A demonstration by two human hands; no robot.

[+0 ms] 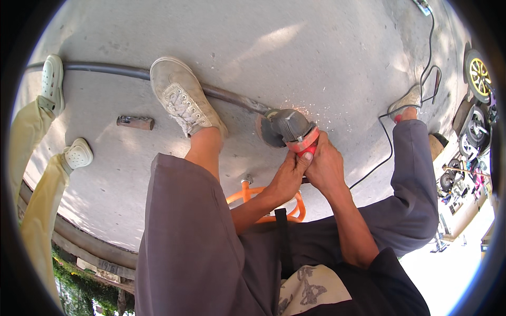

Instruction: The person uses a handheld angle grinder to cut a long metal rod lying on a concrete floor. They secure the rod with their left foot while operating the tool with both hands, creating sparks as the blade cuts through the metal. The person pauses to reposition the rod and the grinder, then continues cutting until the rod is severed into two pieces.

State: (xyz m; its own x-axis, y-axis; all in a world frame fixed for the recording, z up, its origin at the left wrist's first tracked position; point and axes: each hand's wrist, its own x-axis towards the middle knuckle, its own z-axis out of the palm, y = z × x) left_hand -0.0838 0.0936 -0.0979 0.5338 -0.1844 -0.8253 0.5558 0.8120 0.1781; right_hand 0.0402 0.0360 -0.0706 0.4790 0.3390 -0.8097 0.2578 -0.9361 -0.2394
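An angle grinder point(295, 129) with a dark head and red body is gripped by both of my hands. My left hand point(286, 178) is closed round its near end, thumb on the red body. Beside it, my right hand point(324, 164) wraps the same body from the right. The grinder's disc meets the right end of a long dark metal pipe point(229, 96) on the ground, and orange sparks fly to the right. My left shoe point(182, 97) rests on the pipe and pins it. The exact cutting contact is partly hidden by the guard.
A short rusty piece of pipe point(135, 122) lies left of my shoe. Under my arms stands an orange metal frame point(246, 194). A black power cable point(387, 131) winds past my right shoe point(408, 101). Another person's clog point(52, 81) stands at the left; wheels point(478, 76) line the right.
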